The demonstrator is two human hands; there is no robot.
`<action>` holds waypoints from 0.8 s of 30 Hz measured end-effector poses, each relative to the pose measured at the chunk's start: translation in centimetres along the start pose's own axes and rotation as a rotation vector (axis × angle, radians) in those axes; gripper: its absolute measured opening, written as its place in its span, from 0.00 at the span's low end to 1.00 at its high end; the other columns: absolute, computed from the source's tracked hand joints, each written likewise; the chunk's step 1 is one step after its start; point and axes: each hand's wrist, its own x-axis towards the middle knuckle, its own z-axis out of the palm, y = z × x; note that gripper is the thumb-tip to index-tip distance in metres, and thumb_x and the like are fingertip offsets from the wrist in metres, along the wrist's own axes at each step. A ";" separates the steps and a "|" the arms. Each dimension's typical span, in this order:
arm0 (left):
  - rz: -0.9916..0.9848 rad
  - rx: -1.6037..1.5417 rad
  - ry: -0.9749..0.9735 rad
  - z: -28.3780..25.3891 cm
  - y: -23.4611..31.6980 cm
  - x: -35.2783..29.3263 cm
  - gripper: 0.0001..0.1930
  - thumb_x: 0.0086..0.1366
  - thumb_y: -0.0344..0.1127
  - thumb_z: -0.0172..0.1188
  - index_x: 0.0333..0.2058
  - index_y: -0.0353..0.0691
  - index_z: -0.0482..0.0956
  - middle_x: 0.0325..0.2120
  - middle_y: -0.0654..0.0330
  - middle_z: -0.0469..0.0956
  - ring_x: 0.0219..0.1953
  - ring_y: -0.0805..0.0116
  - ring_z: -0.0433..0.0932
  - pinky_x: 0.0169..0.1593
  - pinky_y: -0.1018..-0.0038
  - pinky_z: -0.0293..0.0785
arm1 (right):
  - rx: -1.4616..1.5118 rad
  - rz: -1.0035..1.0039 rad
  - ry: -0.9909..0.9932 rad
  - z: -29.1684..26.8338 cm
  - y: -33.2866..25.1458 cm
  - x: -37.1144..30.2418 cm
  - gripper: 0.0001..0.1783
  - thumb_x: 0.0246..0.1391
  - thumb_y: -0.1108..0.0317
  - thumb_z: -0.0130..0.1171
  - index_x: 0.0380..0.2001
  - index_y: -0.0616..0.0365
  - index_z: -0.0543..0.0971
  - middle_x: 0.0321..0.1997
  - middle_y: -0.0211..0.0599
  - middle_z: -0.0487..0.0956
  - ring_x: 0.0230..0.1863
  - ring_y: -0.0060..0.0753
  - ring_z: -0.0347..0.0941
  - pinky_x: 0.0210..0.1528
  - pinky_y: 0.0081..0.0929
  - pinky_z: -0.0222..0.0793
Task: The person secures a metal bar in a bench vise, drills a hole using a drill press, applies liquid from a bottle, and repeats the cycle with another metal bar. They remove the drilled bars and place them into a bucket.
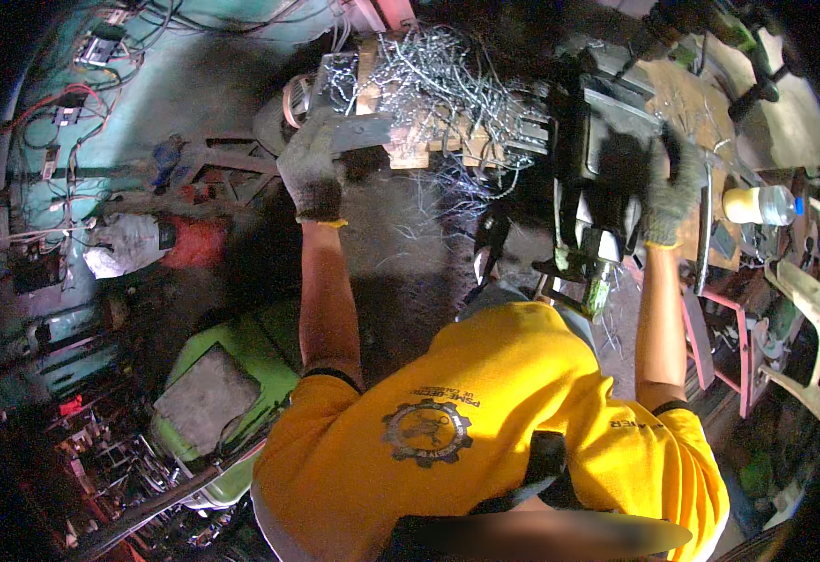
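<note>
We find a flat, straight-edged grey metal bar [365, 134] between the left hand [313, 176] and a rough wooden block [409, 155]. The left hand, in a knit glove, is at the bar's near end; we cannot tell whether it grips. The right hand [670, 192], similarly gloved and blurred, is beside a dark, boxy metal machine [607, 120]; its grip is unclear. Tangled, shiny metal shavings [440, 73] heap beyond the bar. Far right, we note a plastic bottle [764, 205], blue-capped.

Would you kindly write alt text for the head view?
Someone in a yellow shirt has a gloved left hand at a flat bar and a gloved, blurred right hand beside a dark machine. Tangled metal strands lie heaped on wood between them.
</note>
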 end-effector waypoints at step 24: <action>0.918 -0.609 -0.281 0.3 33.6 5.1 0.16 0.55 0.35 0.69 0.44 0.47 0.87 0.51 0.52 0.83 0.55 0.46 0.79 0.61 0.52 0.71 | 0.075 -0.855 0.103 -17.4 2.4 -4.5 0.23 0.46 0.70 0.67 0.49 0.57 0.81 0.46 0.48 0.83 0.46 0.58 0.81 0.47 0.51 0.77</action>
